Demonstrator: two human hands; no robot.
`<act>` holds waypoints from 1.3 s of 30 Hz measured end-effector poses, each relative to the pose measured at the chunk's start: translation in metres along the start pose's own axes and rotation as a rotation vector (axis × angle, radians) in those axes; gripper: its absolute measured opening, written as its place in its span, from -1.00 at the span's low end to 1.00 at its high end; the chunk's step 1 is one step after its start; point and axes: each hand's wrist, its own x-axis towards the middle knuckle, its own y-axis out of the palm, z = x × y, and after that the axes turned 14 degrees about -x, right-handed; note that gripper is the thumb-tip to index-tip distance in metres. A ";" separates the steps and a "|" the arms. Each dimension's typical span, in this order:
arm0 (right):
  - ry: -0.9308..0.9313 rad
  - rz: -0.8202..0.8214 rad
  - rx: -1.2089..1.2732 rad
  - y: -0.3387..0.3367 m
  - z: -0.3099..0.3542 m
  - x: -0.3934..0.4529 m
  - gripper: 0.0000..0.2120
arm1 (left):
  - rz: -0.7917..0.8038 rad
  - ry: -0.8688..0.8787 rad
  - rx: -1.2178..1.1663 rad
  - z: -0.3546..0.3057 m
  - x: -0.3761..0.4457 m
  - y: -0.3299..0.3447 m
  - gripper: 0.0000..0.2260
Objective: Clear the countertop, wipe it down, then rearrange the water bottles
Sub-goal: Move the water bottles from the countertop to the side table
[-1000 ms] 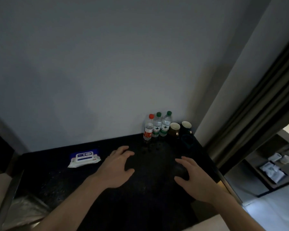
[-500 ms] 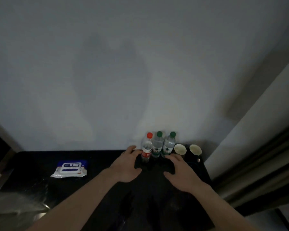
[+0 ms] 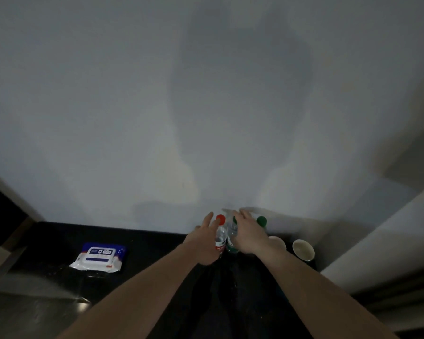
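Three clear water bottles stand against the wall at the back of the black countertop. One has a red cap; the middle one and the right one have green caps. My left hand lies against the left side of the red-capped bottle, fingers stretched toward the wall. Fingers extended, my right hand reaches over the middle bottle and hides most of the right one. Neither hand plainly wraps a bottle.
A blue and white pack of wet wipes lies on the counter's left part. Two paper cups stand right of the bottles, near a side wall. A shiny metal surface borders the counter at lower left.
Both hands have moved forward from the middle of the counter to the bottles at the wall. The view has swung left and closer to the bottles.
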 end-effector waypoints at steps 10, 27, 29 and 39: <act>-0.048 -0.148 0.055 0.055 -0.021 0.017 -0.65 | -0.085 0.018 -0.006 0.001 0.035 0.016 -0.37; -0.092 -0.120 0.426 0.048 0.016 -0.148 -0.76 | -0.539 0.019 -0.568 0.011 -0.170 0.037 -0.73; -0.137 -0.093 0.426 0.047 0.030 -0.173 -0.75 | -0.565 0.023 -0.573 0.015 -0.205 0.036 -0.72; -0.289 -0.018 0.394 0.044 0.125 -0.252 -0.74 | -0.672 -0.087 -0.585 0.061 -0.353 0.034 -0.67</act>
